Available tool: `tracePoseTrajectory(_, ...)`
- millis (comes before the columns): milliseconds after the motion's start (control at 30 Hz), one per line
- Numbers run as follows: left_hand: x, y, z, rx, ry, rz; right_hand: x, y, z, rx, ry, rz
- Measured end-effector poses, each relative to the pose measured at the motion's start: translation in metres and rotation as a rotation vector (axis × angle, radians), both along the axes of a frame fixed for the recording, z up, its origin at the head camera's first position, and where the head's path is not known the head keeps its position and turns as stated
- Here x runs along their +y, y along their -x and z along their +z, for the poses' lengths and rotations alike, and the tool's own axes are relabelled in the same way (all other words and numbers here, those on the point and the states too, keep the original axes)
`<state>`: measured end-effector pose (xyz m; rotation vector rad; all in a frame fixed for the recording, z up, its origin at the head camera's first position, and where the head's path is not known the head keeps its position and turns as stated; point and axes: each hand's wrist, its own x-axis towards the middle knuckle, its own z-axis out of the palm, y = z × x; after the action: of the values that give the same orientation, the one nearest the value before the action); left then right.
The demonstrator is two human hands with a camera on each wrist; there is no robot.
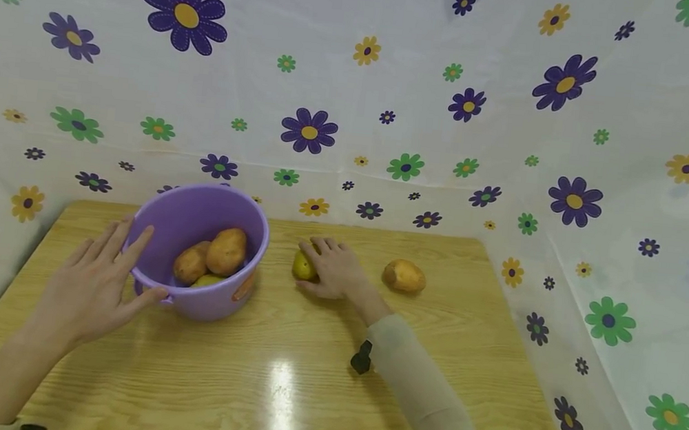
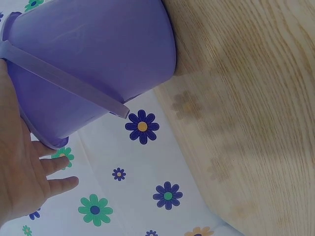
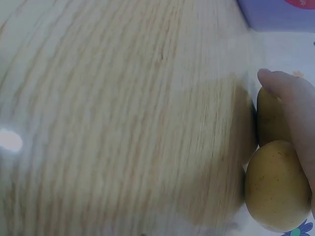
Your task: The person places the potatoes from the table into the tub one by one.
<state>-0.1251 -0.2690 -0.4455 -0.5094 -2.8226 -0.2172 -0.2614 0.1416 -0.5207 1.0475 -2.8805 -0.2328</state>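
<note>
A purple bucket (image 1: 196,204) stands at the left of the table, holding two potatoes (image 1: 227,252) and a yellow fruit (image 1: 209,280) partly hidden by the rim. My left hand (image 1: 89,280) rests against the bucket's left rim, fingers spread and mostly straight; the left wrist view shows the bucket's handle (image 2: 69,83) hanging down its side. Right of the bucket, my right hand (image 1: 334,269) grips a round yellow-green fruit (image 1: 303,266), fingers over the top and thumb at the near side. Its exact kind is unclear. Another potato (image 1: 404,276) lies right of that hand.
The wooden table (image 1: 210,382) carries these things. A white cloth with printed flowers (image 1: 356,98) hangs behind the table and along its sides. A small dark device (image 1: 362,357) sits at my right wrist.
</note>
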Motion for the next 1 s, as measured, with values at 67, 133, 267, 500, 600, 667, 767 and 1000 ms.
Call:
tracePoseTrajectory(67,-0.0003,-0.0003,-0.0001,-0.001,-0.005,0.0,-0.0003,0.0,-0.0018,0.004,-0.007,-0.003)
tracePoseTrajectory(133,-0.0007,-0.0003,-0.0002,0.004,-0.009,-0.001,-0.0008,-0.0002,-0.0026,0.004,-0.013,-0.006)
tracePoseTrajectory(267,-0.0015,0.0001,-0.0008,0.013,-0.013,-0.004,-0.002,-0.0002,-0.0027,0.0,-0.01,-0.009)
tracePoseTrajectory(500,-0.0019,0.0009,-0.0015,0.009,-0.009,-0.001,-0.0034,-0.0006,0.0001,0.004,0.008,0.001)
tracePoseTrajectory(600,-0.0017,0.0009,-0.0014,0.004,-0.01,0.0,-0.004,-0.0007,0.0015,-0.007,0.012,0.002)
tracePoseTrajectory(667,-0.0016,0.0008,-0.0012,0.002,-0.012,0.0,-0.0044,-0.0004,0.0023,-0.01,0.01,0.003)
tracePoseTrajectory(767,-0.0013,0.0004,-0.001,0.006,-0.016,0.001,-0.0048,0.0003,0.0033,-0.008,0.006,0.012)
tracePoseTrajectory(1000,-0.001,-0.0002,-0.0002,0.012,-0.019,-0.001,-0.0047,0.0016,0.003,0.02,0.001,0.03)
